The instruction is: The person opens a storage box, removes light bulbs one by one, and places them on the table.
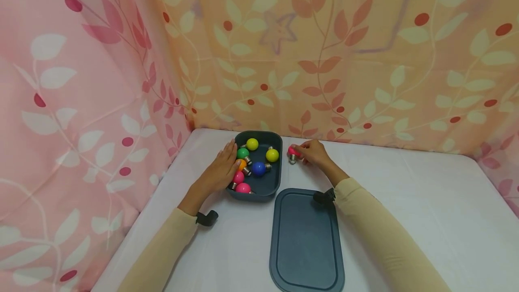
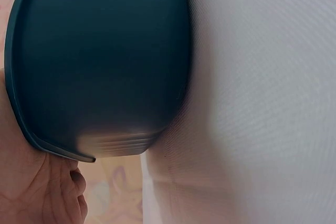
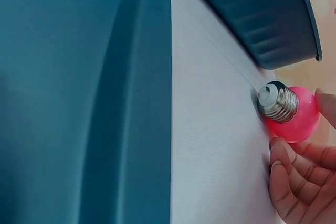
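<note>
Between the fingers and thumb of my right hand is a pink light bulb, pinched by its round globe just to the right of the dark container. Its metal screw base points towards me, close to the white cloth. My left hand lies along the container's left rim with straight fingers. Inside the container are several bulbs: yellow bulbs, a green bulb, a blue bulb, an orange bulb partly behind my fingers, and pink bulbs.
A dark blue-grey lid lies flat on the white cloth, nearer to me than the container and under my right wrist. Patterned curtains hang behind the table and along its sides.
</note>
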The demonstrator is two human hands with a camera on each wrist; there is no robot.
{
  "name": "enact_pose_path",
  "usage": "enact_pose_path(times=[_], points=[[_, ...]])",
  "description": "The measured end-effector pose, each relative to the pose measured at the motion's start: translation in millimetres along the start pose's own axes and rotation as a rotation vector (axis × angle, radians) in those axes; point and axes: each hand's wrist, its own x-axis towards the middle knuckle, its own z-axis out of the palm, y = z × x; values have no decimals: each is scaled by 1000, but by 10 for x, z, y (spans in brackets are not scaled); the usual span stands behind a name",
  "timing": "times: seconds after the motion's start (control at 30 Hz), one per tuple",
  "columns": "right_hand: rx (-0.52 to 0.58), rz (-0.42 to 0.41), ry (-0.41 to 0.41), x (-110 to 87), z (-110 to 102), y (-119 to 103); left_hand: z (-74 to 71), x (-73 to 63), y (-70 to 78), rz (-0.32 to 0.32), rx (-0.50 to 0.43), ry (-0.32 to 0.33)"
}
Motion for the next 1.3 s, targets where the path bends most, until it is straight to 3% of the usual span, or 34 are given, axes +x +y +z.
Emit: enact_pose_path(times=[0.27, 0.67, 0.83, 1.07, 1.3], points=[[-57, -45, 19, -30, -7, -16, -15, -9, 13, 3, -1, 2], [-140, -187, 215, -150, -8, -161, -20, -10, -2, 8, -6, 0], [-145, -221, 254, -259, 1, -228, -6, 8, -19, -1, -5, -22], [-123, -293, 257, -453, 65, -355, -15, 4, -10, 3, -8, -14], [-127, -423, 213, -611, 149, -537, -24, -1, -1, -1, -3, -10]])
